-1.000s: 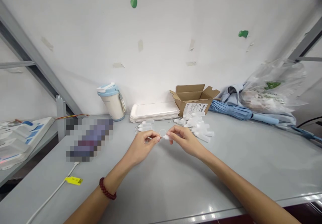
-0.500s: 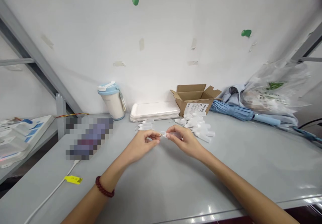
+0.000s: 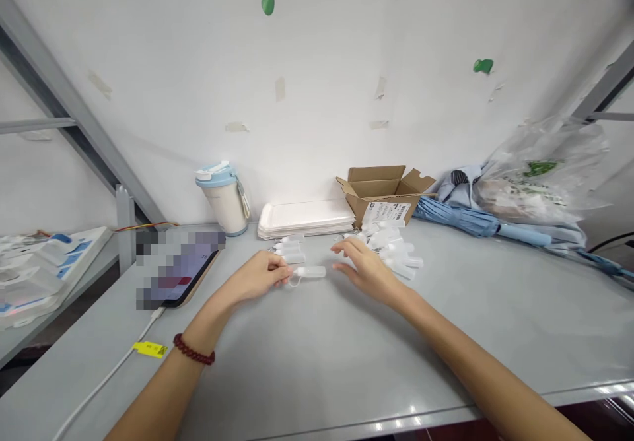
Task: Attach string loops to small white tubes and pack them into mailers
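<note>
Translucent dropper bottle point(image 3: 312, 272), one: tip pinched between fingers of left hand point(image 3: 260, 276); right hand point(image 3: 365, 271): fingers parted, holding nothing.

I face a pale, whitish wall point(image 3: 327, 38), marked by two green patches point(image 3: 268, 1), one high up near the middle and one off to my right, and by several beige scraps of tape point(image 3: 237, 127). A grey metal beam point(image 3: 82, 117) slants down at my left, a second beam point(image 3: 604, 88) at my right. My grey tabletop point(image 3: 520, 296) runs back towards the wall, and light glints along its front edge point(image 3: 416, 421); beneath, something dark red point(image 3: 465, 431) shows, floor or furniture, I cannot tell
</note>
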Available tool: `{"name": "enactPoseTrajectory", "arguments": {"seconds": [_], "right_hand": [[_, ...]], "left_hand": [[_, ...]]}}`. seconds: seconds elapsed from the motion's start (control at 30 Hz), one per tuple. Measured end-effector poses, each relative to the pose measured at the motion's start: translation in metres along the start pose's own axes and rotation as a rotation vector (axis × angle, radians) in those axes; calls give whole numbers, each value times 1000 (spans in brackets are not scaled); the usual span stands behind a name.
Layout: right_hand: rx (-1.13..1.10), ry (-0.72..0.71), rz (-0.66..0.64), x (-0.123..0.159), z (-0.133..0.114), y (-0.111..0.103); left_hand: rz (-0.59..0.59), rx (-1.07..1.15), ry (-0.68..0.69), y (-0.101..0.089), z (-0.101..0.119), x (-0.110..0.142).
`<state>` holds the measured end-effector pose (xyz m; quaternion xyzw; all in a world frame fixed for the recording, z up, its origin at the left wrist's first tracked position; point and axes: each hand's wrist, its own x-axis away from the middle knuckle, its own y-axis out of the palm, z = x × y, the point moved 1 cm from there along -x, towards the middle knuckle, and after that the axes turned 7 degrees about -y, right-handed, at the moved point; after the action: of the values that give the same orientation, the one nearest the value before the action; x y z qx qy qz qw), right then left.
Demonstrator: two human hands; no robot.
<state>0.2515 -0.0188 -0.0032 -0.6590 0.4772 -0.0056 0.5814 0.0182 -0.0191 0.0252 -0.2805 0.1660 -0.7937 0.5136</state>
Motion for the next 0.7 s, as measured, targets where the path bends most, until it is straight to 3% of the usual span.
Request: {"name": "enactPoseTrajectory", "arguments": {"seconds": [0.17, 0.27, 0.37, 0.53, 0.7], "right_hand": [[152, 90, 58, 2, 29, -10], [129, 90, 35, 3, 29, -5], [109, 34, -44, 3, 20, 2], [121, 25, -96, 3, 17, 3], [120, 102, -36, 2, 28, -7]], "left_hand": [[82, -138, -70, -19, -18, -6], [314, -285, -116, -26, -26, -10], [494, -313, -52, -24, -32, -15], [339, -284, 30, -10, -37, -23], [336, -323, 38, 2, -40, -29]]}}
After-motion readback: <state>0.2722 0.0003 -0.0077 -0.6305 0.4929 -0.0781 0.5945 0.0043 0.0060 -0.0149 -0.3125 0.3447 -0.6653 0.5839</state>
